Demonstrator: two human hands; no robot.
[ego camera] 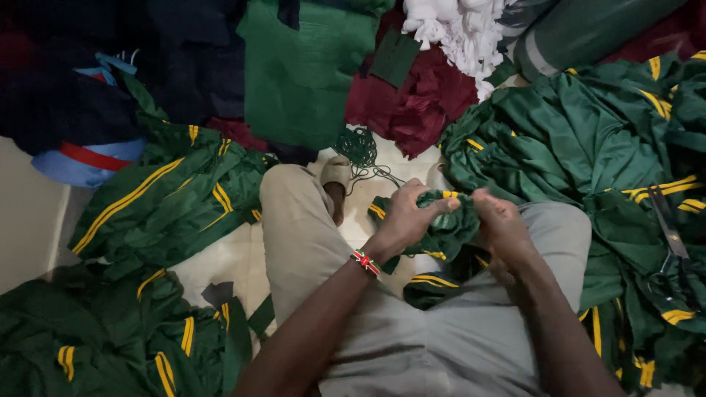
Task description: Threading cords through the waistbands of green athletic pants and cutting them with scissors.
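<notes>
I sit on the floor with my legs in beige trousers stretched forward. My left hand [409, 215], with a beaded bracelet on the wrist, pinches a bunched green garment with yellow stripes [441, 237] near its top edge. My right hand [500, 220] grips the same garment from the right, fingers closed on the fabric. The garment hangs between my knees, and part of it lies on my lap.
Heaps of green garments with yellow stripes lie at the left [158, 202], lower left [110, 338] and right [610, 140]. Scissors [671, 242] rest on the right heap. Maroon cloth [423, 95], white fabric scraps [460, 29], green thread [359, 147] and dark cloth lie ahead.
</notes>
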